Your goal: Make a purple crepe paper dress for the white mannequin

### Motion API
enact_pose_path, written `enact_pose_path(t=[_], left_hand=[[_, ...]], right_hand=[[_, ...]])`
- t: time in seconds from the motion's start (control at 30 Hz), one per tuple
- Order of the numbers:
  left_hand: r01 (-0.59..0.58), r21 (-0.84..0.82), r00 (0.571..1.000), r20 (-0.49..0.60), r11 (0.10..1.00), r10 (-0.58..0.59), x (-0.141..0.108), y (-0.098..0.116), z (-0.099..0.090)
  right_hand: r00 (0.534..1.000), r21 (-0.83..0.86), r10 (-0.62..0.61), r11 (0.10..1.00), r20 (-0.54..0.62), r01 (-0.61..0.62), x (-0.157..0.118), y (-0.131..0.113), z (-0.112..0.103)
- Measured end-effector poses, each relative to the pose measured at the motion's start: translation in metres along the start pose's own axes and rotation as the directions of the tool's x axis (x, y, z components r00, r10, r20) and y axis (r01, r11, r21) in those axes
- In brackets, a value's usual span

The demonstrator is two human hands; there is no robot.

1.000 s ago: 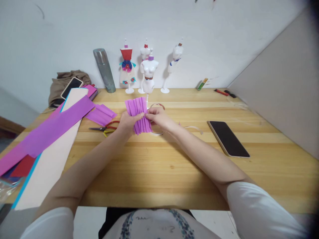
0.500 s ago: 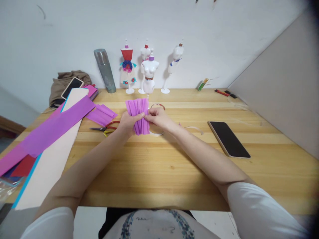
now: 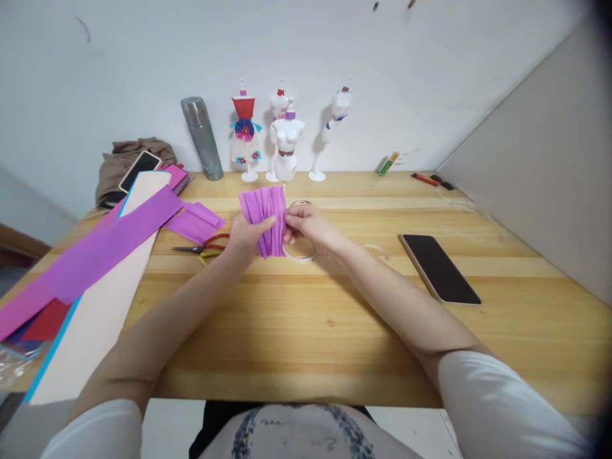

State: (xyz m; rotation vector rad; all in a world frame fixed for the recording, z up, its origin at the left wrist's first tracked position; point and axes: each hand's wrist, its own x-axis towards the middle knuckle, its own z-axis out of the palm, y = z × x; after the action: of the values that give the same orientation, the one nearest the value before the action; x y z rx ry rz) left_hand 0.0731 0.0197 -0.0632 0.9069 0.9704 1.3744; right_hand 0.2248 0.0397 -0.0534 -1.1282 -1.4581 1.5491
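Note:
A pleated piece of purple paper [image 3: 268, 213] is held up over the middle of the wooden table. My left hand [image 3: 248, 234] grips it from the left, thumb across the folds. At its right edge, my right hand [image 3: 306, 224] has its fingers pinched together against the paper. Beneath my right hand lies a white ring of tape [image 3: 301, 259], partly hidden. Scissors with red handles [image 3: 196, 247] rest left of my left hand, beside something yellow. A smaller purple piece [image 3: 197, 220] lies behind them.
White mannequins [image 3: 288, 137], one dressed in red [image 3: 244, 107], stand by the wall near a grey bottle [image 3: 203, 140]. Long purple strips [image 3: 112, 245] and cream paper [image 3: 105, 312] cover the left side. A black phone [image 3: 440, 269] lies at the right.
My right hand has shifted slightly right, to the paper's edge. The pleated paper's left side is spread slightly further left.

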Motion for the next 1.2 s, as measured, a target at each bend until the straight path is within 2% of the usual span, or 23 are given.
enact_pose_path(t=[0.27, 0.53, 0.8, 0.97, 1.2], left_hand=[[-0.020, 0.007, 1.000, 0.006, 1.000, 0.020, -0.0030, 0.0025, 0.0034], [-0.031, 0.022, 0.999, -0.037, 0.999, 0.032, -0.0021, -0.0022, 0.0020], [-0.048, -0.026, 0.997, -0.059, 0.999, 0.046, -0.0010, 0.0014, 0.0020], [-0.048, -0.040, 0.995, -0.094, 0.998, 0.044, 0.0008, 0.0011, 0.0021], [-0.054, -0.033, 0.995, -0.082, 0.998, 0.051, 0.0011, -0.0003, 0.0009]], right_hand=[[1.000, 0.004, -0.019, 1.000, -0.003, 0.019, -0.0025, -0.0016, 0.0012], [0.999, 0.047, -0.032, 0.998, -0.008, 0.032, -0.0029, -0.0021, 0.0047], [0.996, 0.147, -0.042, 0.988, -0.075, 0.053, -0.0045, -0.0042, 0.0028], [0.994, 0.132, -0.054, 0.989, -0.090, 0.066, -0.0024, -0.0006, 0.0018], [0.997, 0.171, -0.024, 0.985, -0.076, 0.037, -0.0019, -0.0012, 0.0012]])
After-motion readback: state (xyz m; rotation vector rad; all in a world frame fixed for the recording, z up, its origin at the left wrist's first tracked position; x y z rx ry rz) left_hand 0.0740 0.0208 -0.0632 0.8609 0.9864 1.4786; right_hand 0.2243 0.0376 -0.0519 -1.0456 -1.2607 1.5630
